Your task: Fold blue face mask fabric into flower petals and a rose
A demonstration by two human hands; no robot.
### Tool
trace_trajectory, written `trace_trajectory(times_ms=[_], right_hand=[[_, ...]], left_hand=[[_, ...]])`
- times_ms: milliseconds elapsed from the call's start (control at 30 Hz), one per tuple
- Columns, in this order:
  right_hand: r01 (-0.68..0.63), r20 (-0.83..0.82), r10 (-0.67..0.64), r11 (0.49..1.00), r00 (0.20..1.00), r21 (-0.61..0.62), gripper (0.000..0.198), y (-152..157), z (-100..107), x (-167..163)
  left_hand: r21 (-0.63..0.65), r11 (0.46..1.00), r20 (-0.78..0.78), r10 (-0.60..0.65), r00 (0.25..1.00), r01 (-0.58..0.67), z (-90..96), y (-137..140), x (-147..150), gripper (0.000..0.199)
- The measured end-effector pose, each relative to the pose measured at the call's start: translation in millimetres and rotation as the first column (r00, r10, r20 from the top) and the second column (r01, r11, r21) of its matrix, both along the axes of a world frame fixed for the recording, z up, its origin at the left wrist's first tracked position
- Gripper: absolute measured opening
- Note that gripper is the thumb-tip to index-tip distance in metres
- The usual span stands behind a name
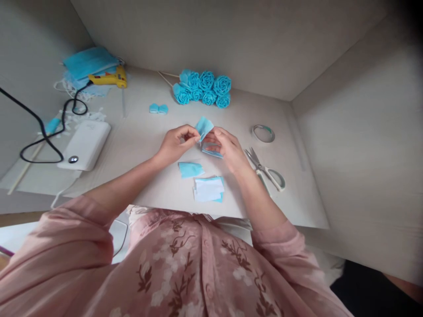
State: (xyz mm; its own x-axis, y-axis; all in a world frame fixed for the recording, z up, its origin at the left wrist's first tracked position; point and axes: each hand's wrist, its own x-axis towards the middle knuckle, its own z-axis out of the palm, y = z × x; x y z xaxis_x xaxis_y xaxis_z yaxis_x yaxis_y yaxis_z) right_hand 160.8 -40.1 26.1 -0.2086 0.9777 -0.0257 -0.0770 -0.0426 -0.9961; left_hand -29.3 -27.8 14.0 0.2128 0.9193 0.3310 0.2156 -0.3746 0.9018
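A small light-blue piece of mask fabric [204,126] is raised above the middle of the table, between my two hands. My left hand [180,141] pinches its lower left corner between thumb and fingertips. On the other side my right hand [228,145] grips the right edge, with its fingers curled behind. Under the right fingers sits a small blue-edged stack of pieces [212,150]; I cannot tell whether they touch it. Nearer to me lie a cut blue piece [191,169] and a pile of white and blue pieces [209,189].
Blue fabric roses [206,88] lie at the back, with a folded blue piece [158,108] nearby. At left are a yellow glue gun [109,79], blue masks [89,61], a white power bank [86,145] and a black cable [41,125]. Scissors [264,168] and a tape roll [263,133] lie right.
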Motion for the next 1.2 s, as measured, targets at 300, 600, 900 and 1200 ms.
trace_trajectory(times_ms=[300,600,900,1200], right_hand=[[0.053,0.166,-0.085,0.981,0.983,0.188,0.06,9,-18,-1],[0.146,-0.044,-0.14,0.976,0.989,0.164,0.044,7,-11,0],[0.15,-0.014,-0.15,0.971,0.989,0.185,0.044,4,-11,-4],[-0.021,0.04,0.016,0.994,0.999,0.111,0.05,0,-14,-5]], left_hand=[[0.337,0.921,-0.324,-0.08,0.943,0.194,2.1,-1,-1,0.024],[0.219,0.976,-0.133,0.027,0.991,0.003,-0.1,0,-2,0.021],[-0.225,0.968,0.128,-0.08,0.989,0.107,4.1,-3,0,0.058],[-0.364,0.921,0.332,-0.009,0.943,0.137,-0.7,3,0,0.038]])
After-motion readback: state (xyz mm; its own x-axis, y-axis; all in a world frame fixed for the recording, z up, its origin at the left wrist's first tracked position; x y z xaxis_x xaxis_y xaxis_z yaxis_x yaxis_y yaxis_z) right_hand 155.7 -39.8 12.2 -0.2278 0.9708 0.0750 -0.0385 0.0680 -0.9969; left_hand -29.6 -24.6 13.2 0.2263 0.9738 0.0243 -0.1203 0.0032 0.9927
